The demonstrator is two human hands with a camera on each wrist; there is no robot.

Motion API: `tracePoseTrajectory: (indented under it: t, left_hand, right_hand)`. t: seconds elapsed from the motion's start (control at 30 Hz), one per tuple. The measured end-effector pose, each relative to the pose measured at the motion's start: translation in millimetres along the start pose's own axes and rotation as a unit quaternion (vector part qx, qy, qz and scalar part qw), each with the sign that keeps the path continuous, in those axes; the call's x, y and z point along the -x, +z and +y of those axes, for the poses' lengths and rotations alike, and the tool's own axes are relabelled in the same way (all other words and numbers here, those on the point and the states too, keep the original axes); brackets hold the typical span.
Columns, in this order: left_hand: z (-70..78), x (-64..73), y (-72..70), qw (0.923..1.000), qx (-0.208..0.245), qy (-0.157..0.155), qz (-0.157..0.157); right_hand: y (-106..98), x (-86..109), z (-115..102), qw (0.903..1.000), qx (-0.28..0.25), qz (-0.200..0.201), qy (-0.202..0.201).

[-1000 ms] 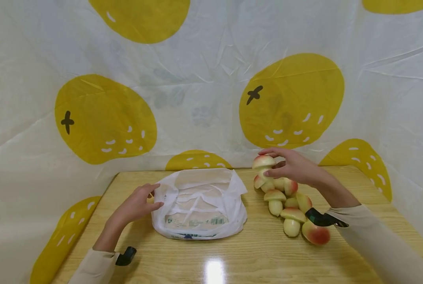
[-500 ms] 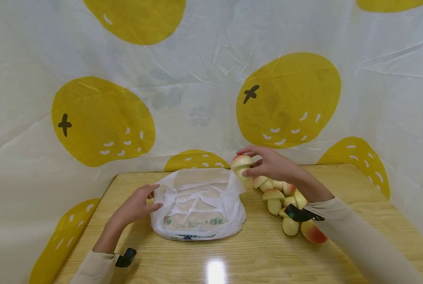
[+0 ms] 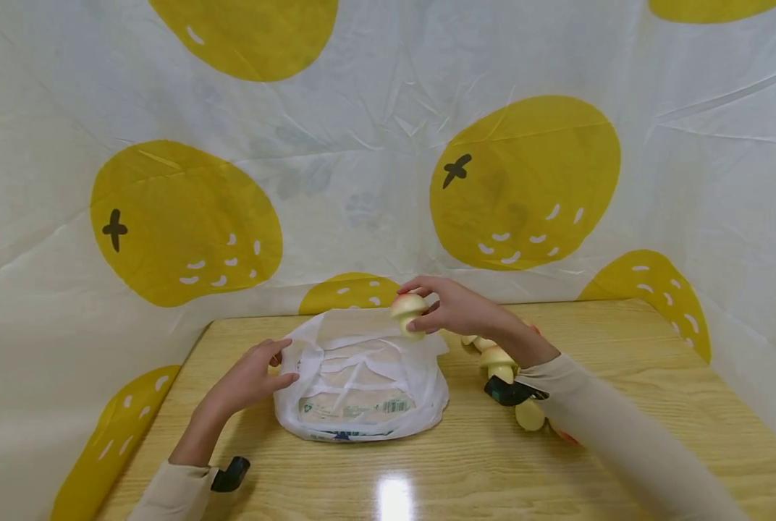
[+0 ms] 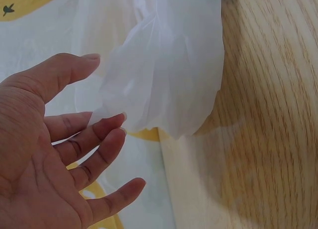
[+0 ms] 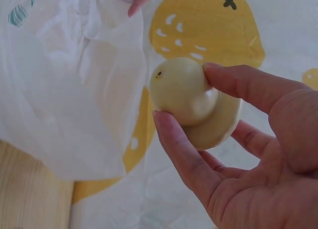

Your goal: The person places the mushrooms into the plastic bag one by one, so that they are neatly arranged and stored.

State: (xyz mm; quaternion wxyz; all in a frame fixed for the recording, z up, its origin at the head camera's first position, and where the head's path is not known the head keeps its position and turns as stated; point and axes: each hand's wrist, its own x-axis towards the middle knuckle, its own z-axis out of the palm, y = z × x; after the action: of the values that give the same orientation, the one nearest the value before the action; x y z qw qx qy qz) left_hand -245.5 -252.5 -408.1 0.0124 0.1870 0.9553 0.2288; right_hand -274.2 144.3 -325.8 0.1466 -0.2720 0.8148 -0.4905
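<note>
My right hand (image 3: 462, 311) pinches a toy mushroom (image 3: 409, 311) between thumb and fingers, just above the far right rim of a white plastic bag (image 3: 430, 394). The mushroom has a cream stem and a cap with a reddish top; its rounded stem end (image 5: 181, 90) faces the right wrist camera. At the bag's left edge is my left hand (image 3: 251, 376), its fingers loosely bent and the thumb apart from them. In the left wrist view, the bag's thin edge (image 4: 164, 85) covers one fingertip. The bag sits with its mouth spread, green print and a barcode showing.
Several more toy mushrooms (image 3: 497, 362) lie to the right of the bag, partly hidden beneath my right forearm. The wood-grain table (image 3: 323, 481) ends at a hanging white cloth (image 3: 355, 217) printed with yellow fruit.
My right hand has carried the mushroom leftward from the pile to above the bag's far right rim. The left hand has stayed by the bag's left edge.
</note>
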Motion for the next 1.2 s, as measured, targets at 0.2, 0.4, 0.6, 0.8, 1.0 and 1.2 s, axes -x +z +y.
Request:
tracePoseTrajectory:
  t: [0.2,0.4,0.6,0.8,1.0,1.2]
  left_hand:
    - [0.9,0.8,0.1,1.0000,0.004,-0.007,-0.001]
    - [4.2,1.4,-1.8,0.9999,0.010,-0.003,-0.003]
    - [4.2,1.4,-1.2,1.0000,0.005,0.000,-0.001]
    - [4.5,1.5,-3.2,1.0000,0.007,0.003,-0.004]
    - [4.5,0.7,-3.6,0.9999,0.008,0.006,-0.003]
    - [2.0,-0.9,-1.3,1.0000,0.007,0.006,-0.003]
  right_hand:
    - [15.5,-15.7,-1.7,0.9998,0.016,0.004,-0.008]
    - [26.6,-27.7,-5.4,0.9998,0.019,0.004,-0.010]
    - [37.7,-39.8,-2.9,1.0000,-0.004,-0.001,0.006]
    - [52.6,-52.3,-0.5,0.9997,-0.019,0.005,0.015]
    - [68.3,-64.2,1.7,0.9990,-0.027,0.012,0.034]
    - [81.6,-76.4,6.4,0.9983,-0.035,0.004,0.046]
